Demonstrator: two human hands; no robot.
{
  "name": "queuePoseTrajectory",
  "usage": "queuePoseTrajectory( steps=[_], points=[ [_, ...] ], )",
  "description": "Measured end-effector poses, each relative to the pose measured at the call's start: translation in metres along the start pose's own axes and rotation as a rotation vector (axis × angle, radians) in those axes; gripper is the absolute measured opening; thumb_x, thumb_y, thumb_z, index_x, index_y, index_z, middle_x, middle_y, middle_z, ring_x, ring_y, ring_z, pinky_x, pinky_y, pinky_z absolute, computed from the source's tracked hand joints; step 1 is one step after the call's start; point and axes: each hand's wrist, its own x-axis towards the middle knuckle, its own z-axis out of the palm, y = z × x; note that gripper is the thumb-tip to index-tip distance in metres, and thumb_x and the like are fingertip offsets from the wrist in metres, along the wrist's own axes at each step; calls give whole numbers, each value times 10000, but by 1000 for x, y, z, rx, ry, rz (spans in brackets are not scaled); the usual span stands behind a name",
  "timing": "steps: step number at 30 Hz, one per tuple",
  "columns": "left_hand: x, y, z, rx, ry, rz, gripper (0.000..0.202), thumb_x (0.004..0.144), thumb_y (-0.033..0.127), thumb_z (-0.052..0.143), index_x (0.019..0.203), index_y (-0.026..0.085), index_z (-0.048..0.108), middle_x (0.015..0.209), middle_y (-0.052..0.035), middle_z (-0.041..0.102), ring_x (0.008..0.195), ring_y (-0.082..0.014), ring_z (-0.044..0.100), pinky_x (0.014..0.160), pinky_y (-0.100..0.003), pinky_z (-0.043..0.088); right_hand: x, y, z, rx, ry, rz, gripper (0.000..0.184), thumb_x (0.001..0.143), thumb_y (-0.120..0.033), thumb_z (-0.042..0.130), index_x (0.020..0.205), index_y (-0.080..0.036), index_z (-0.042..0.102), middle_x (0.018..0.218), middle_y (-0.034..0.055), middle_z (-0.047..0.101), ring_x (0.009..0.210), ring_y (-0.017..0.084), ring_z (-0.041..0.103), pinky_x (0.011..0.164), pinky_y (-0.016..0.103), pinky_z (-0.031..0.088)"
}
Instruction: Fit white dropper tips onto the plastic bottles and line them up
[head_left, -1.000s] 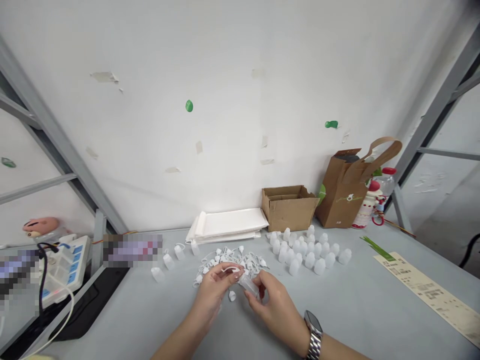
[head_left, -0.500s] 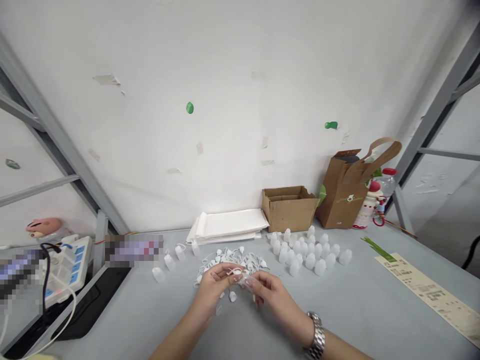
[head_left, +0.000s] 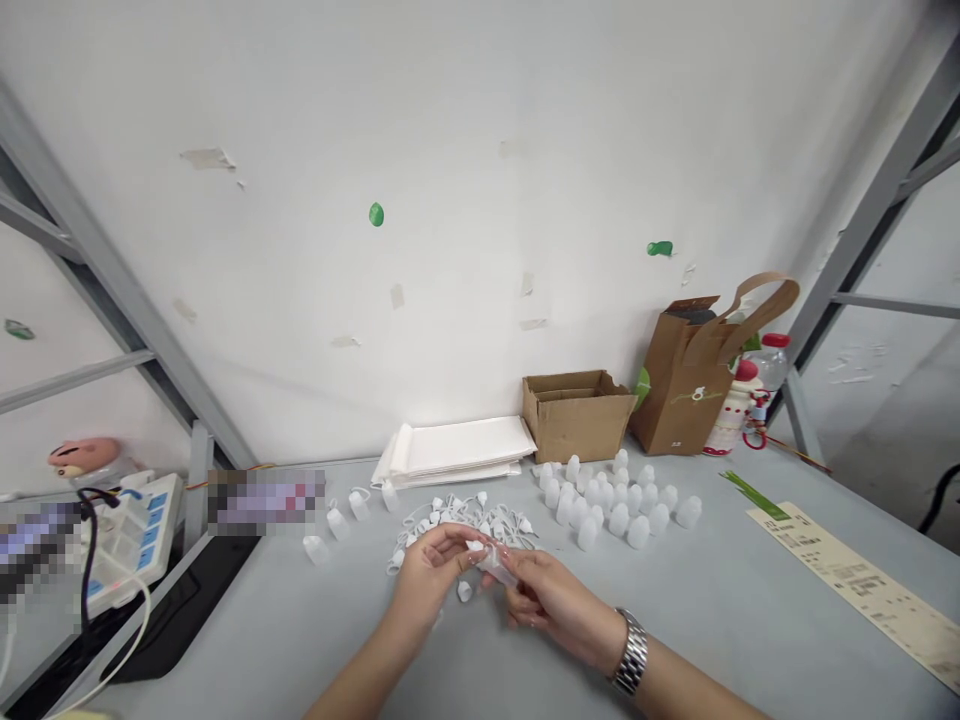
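Observation:
My left hand (head_left: 429, 572) pinches a small white cap (head_left: 475, 547) with a cord. In my right hand (head_left: 551, 597), a small translucent white bottle-like piece (head_left: 501, 567) is gripped, lying tilted with one end against the cap. Whether the two are joined is hidden by my fingers. Behind my hands lies a tangled pile of white corded caps (head_left: 506, 520). One loose white cap (head_left: 465, 591) sits just below my hands. Off to the left stand several translucent pieces (head_left: 337, 523), at least one with a cord loop. More translucent pieces (head_left: 619, 519) stand grouped on the right.
Flat white packets (head_left: 465, 450) are stacked against the wall, beside an open cardboard box (head_left: 585, 425). A brown paper bag (head_left: 682, 390) and a bottle (head_left: 772, 362) stand at the back right. A printed strip (head_left: 855, 585) lies right; a power strip (head_left: 139, 540) is left.
The translucent piece has turned to a clearer slant, its free end pointing down right. My right hand's fingers have curled further around it. My left hand has hardly moved.

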Motion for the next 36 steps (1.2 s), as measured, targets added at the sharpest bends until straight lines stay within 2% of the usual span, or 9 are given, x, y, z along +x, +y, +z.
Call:
queuePoseTrajectory(
  steps=[4, 7, 10, 15, 21, 27, 31, 34, 36],
  points=[
    [-1, 2, 2, 24, 52, 30, 158, 575, 245, 747, 674, 173, 648, 769, -42, 720, 799, -199, 646, 742, -283, 483, 1, 1, 2, -69, 118, -41, 429, 681, -575, 620, 765, -176, 490, 406, -91, 461, 370, 57, 332, 455, 205, 275],
    [-1, 3, 2, 32, 99, 33, 172, 569, 267, 747, 672, 173, 647, 776, -48, 722, 809, -207, 645, 758, -296, 481, 2, 1, 1, -136, 146, -80, 443, 654, -552, 659, 776, -175, 461, 505, -51, 558, 431, 73, 430, 461, 202, 291],
    [0, 4, 0, 52, 97, 20, 171, 573, 276, 742, 676, 174, 651, 807, -58, 723, 854, -226, 640, 777, -311, 477, 2, -1, 1, -156, 129, -89, 447, 655, -574, 644, 714, -174, 453, 488, -52, 547, 415, 66, 424, 447, 199, 295],
    [-1, 5, -1, 47, 64, 34, 145, 565, 251, 746, 651, 178, 654, 830, -62, 724, 1054, -248, 569, 859, -297, 445, 1, -1, 3, -131, 84, -26, 544, 696, -689, 486, 672, -148, 534, 369, -71, 446, 333, 56, 330, 375, 200, 234],
    [-2, 6, 2, -3, 66, 12, 173, 556, 259, 754, 663, 177, 644, 779, -47, 728, 804, -213, 656, 729, -297, 496, 5, 6, 1, -114, 109, -47, 513, 706, -653, 522, 737, -142, 556, 440, -50, 508, 383, 67, 403, 425, 203, 297],
    [-3, 7, 1, 31, 122, 21, 168, 558, 261, 753, 665, 175, 656, 800, -58, 730, 835, -216, 650, 769, -300, 484, 5, 6, -2, -162, 103, -122, 430, 687, -574, 618, 746, -158, 526, 522, -36, 573, 429, 79, 461, 467, 212, 345],
    [-1, 6, -1, 2, 64, 21, 158, 564, 249, 756, 663, 176, 657, 836, -64, 730, 960, -234, 619, 831, -300, 458, 1, 2, 2, -137, 54, -66, 538, 710, -671, 496, 690, -138, 571, 395, -51, 487, 336, 70, 393, 389, 205, 297],
    [0, 3, -1, -50, 42, 5, 162, 586, 257, 748, 687, 178, 648, 824, -58, 728, 905, -223, 638, 810, -305, 466, 0, 1, 5, -134, 47, -56, 632, 723, -725, 389, 638, -128, 577, 358, -42, 463, 305, 70, 382, 369, 205, 283],
    [0, 1, -1, -62, 56, 0, 173, 592, 263, 745, 703, 177, 644, 820, -56, 727, 850, -212, 649, 783, -305, 473, 2, 2, 4, -158, 73, -77, 616, 718, -721, 404, 653, -131, 567, 390, -31, 497, 329, 77, 409, 387, 207, 304]
  ],
)
